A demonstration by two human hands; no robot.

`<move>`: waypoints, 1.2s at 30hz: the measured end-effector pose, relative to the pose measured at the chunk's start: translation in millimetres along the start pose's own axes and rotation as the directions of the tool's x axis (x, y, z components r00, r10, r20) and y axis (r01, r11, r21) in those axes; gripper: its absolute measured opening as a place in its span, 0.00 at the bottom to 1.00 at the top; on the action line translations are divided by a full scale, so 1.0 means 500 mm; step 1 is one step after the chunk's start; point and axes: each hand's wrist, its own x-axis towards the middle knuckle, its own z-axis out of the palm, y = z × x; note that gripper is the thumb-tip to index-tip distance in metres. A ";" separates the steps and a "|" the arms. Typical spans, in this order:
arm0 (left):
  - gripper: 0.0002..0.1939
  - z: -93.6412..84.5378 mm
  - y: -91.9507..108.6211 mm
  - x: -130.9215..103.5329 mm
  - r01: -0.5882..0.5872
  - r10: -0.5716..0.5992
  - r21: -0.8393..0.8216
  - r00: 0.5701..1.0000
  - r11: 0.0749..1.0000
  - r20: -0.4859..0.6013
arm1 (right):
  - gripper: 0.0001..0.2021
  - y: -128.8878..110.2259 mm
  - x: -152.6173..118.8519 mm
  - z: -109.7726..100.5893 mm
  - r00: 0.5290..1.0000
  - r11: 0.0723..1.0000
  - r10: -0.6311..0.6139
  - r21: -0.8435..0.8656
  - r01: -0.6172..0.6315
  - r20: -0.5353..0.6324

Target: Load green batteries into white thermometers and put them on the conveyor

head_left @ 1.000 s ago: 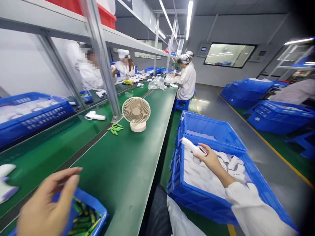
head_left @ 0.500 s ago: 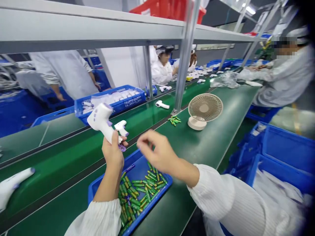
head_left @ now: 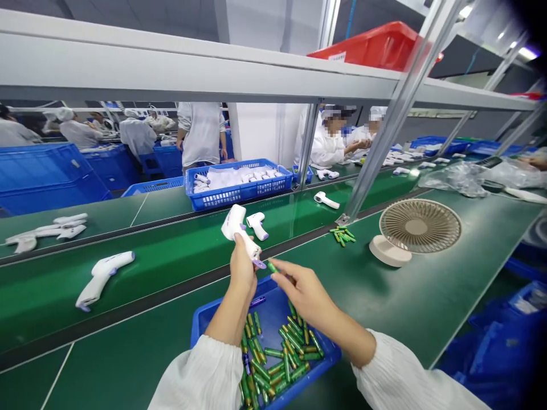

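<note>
My left hand point(head_left: 243, 267) is wrapped round the grip of a white infrared thermometer point(head_left: 235, 222), whose purple battery cap point(head_left: 258, 263) hangs open at the lower end. My right hand point(head_left: 301, 285) pinches a green battery point(head_left: 272, 267) between thumb and fingers, close beside that open end. Below both hands is a blue tray point(head_left: 329, 364) holding many loose green batteries point(head_left: 294, 336) and a few purple ones. Just beyond the held thermometer, another white thermometer point(head_left: 257, 225) lies on the green belt.
More thermometers lie on the belt, one at the left point(head_left: 105, 276) and one farther right point(head_left: 327, 200). A small pile of batteries point(head_left: 342, 234) lies near a metal post point(head_left: 376, 154). A beige fan point(head_left: 419, 226) stands on the right. A blue basket point(head_left: 239, 191) is behind the belt; co-workers sit beyond.
My right hand, earlier blurred and raised above the tray, now holds a green battery at the thermometer's open end. The view has turned left, and the thermometer sits lower, tilted away.
</note>
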 end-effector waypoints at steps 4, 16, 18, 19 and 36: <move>0.37 0.004 -0.005 -0.011 0.024 -0.026 0.052 0.999 0.998 0.029 | 0.14 -0.001 0.034 0.001 0.999 0.938 0.023 0.344 -0.035 0.041; 0.23 0.004 -0.007 -0.010 0.294 -0.264 -0.170 0.948 0.941 0.178 | 0.16 0.001 0.034 0.028 0.985 0.998 0.052 0.049 -0.044 -0.163; 0.21 -0.001 0.006 -0.002 0.343 -0.315 -0.296 0.939 0.891 0.140 | 0.14 -0.001 0.015 0.039 0.991 0.948 0.097 -0.313 -0.063 0.095; 0.21 -0.003 0.010 0.002 0.350 -0.326 -0.344 0.937 0.871 0.128 | 0.10 0.000 0.006 0.048 0.965 0.882 0.138 -0.471 -0.018 0.222; 0.16 0.002 -0.006 -0.008 0.327 -0.292 -0.282 0.943 0.902 0.159 | 0.08 0.009 0.062 0.022 0.811 0.903 -0.429 -0.153 0.402 -0.399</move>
